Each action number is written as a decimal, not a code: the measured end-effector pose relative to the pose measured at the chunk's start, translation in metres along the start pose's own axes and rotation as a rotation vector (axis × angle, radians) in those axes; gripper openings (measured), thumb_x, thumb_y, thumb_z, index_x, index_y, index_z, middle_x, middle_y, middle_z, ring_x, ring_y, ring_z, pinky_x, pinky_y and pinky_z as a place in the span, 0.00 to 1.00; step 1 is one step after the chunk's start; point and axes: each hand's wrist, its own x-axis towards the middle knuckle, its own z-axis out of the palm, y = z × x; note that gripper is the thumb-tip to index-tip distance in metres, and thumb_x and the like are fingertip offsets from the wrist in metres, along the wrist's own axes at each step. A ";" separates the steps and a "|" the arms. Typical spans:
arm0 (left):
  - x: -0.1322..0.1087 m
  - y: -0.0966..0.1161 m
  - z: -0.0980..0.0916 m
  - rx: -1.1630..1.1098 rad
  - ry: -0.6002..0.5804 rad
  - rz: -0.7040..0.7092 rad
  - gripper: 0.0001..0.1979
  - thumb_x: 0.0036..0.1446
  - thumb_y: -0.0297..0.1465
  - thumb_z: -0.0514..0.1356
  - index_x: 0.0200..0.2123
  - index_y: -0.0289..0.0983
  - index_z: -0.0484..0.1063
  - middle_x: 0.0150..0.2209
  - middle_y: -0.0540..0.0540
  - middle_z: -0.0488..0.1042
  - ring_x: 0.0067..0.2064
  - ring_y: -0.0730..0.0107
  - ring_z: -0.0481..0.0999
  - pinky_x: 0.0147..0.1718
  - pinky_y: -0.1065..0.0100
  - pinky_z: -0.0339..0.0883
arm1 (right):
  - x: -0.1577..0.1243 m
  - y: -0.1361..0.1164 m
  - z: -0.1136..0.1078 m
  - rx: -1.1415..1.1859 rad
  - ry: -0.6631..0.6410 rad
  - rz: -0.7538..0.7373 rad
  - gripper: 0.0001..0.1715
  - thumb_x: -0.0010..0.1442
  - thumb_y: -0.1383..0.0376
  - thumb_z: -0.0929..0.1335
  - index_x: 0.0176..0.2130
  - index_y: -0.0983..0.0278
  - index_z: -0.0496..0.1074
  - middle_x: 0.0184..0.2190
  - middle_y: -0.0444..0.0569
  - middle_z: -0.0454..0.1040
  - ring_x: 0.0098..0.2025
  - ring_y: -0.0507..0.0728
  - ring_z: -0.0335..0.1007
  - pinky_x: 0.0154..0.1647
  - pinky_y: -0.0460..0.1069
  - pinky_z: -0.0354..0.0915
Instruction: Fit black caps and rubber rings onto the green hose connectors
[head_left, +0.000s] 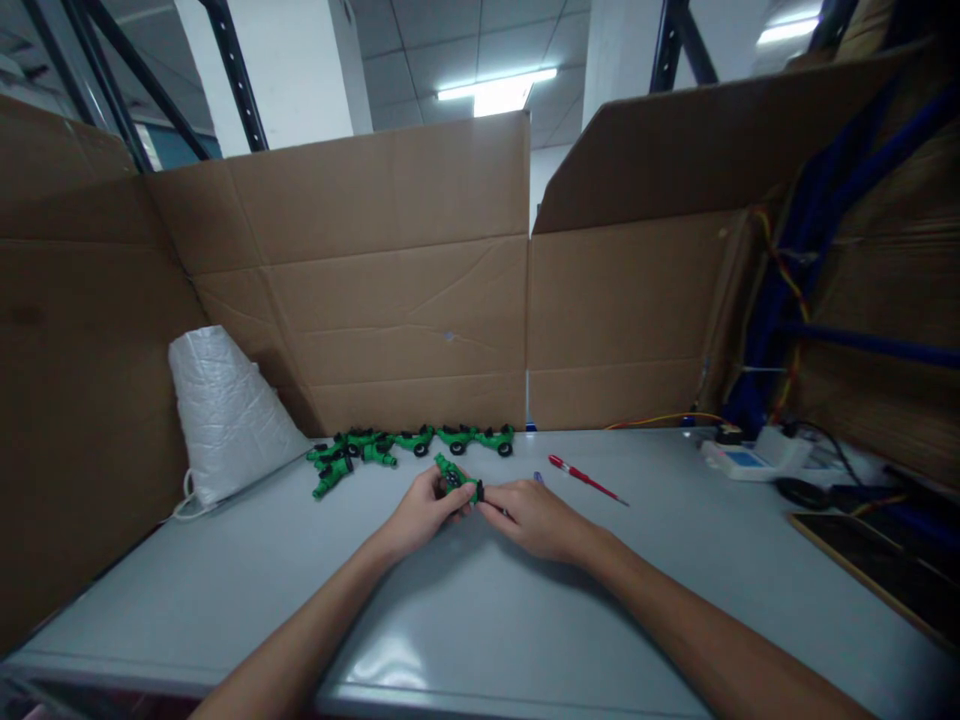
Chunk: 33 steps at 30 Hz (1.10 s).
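Note:
My left hand (421, 515) and my right hand (534, 518) meet over the grey table (225, 580), both closed on one small green toy vehicle (454, 477) with black wheels. The left fingers hold its body; the right fingertips pinch its black end. Behind my hands, several more green toy vehicles (409, 445) lie in a loose row along the cardboard wall. A red-handled screwdriver (583, 479) lies on the table just right of my right hand.
Cardboard walls (405, 290) enclose the table at back and left. A white woven bag (221, 415) leans at the back left. A white device (742, 460), cables and a dark board (885, 575) lie at the right.

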 end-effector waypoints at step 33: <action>0.000 -0.006 -0.002 -0.008 -0.014 -0.002 0.25 0.60 0.50 0.68 0.44 0.33 0.73 0.30 0.47 0.76 0.29 0.71 0.74 0.30 0.70 0.64 | 0.000 0.001 0.000 0.013 0.000 -0.003 0.17 0.75 0.62 0.62 0.44 0.62 0.80 0.39 0.52 0.84 0.40 0.58 0.78 0.39 0.48 0.59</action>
